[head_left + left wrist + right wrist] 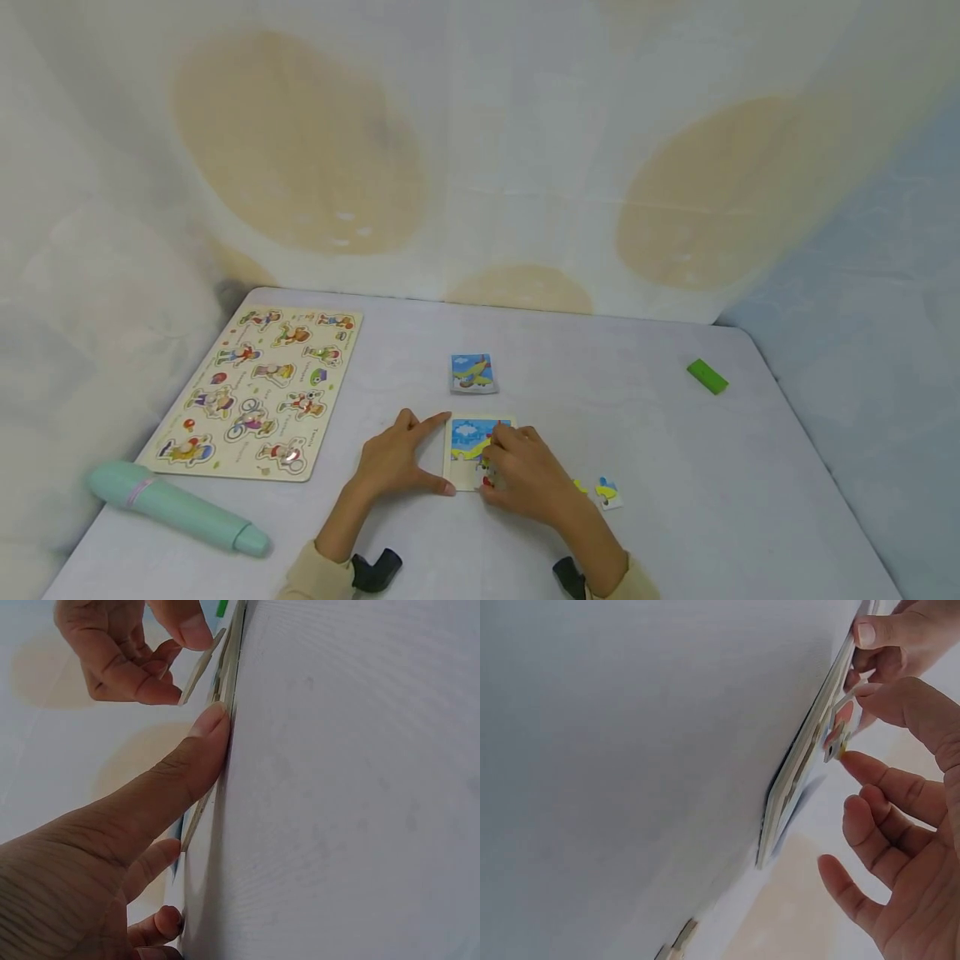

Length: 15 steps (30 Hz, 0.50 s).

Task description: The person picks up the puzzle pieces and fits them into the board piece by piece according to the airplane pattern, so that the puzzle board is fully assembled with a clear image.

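A small square jigsaw tray (pixel 462 477) lies on the table, its upper part filled with blue sky and yellow pieces. My left hand (pixel 397 458) holds it at the left corners, index finger at the far one and thumb at the near one. My right hand (pixel 528 475) pinches a jigsaw piece (pixel 840 729) between thumb and index finger, tilted just above the tray; the fingers partly hide its picture. Right of that hand lie loose jigsaw pieces (pixel 608 492), one partly covered. Beyond the tray sits a small picture card or stack (pixel 472 373) showing a yellow plane.
A large wooden peg puzzle board (pixel 255 392) with cartoon figures occupies the left side. In front of it lies a mint-green pen-shaped object (pixel 180 512). A green block (pixel 707 377) rests at the far right. Patterned cloth (pixel 525 167) hangs behind the table.
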Each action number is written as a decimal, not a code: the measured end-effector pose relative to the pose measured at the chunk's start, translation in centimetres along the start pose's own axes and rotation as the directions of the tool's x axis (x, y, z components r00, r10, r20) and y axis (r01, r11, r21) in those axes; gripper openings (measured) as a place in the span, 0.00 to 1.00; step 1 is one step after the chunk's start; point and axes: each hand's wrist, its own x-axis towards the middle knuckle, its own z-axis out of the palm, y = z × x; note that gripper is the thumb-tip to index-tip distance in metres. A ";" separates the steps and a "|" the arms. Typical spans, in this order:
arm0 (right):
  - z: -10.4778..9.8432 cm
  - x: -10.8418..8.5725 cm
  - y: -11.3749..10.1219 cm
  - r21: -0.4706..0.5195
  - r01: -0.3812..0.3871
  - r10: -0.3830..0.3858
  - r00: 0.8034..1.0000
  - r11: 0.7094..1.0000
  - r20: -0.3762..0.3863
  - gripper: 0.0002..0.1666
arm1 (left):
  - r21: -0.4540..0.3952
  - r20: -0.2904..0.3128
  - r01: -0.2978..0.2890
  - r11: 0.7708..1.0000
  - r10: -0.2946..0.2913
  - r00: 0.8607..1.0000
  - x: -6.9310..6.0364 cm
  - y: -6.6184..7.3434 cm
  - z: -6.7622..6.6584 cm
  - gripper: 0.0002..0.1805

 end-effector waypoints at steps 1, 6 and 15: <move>0.0 0.1 -0.1 -0.002 0.011 -0.011 1.000 1.000 -0.010 0.20 | 0.001 -0.001 0.000 1.000 0.000 1.000 0.0 0.0 0.0 0.56; 0.2 1.1 -0.5 -0.028 0.064 -0.065 0.997 0.998 -0.033 0.17 | 0.010 -0.012 -0.007 1.000 0.007 1.000 -0.1 -0.1 0.0 0.57; 0.9 2.4 -1.1 -0.074 0.108 -0.108 0.994 0.991 -0.005 0.19 | 0.006 -0.012 -0.011 1.000 0.012 1.000 -0.1 -0.2 0.1 0.57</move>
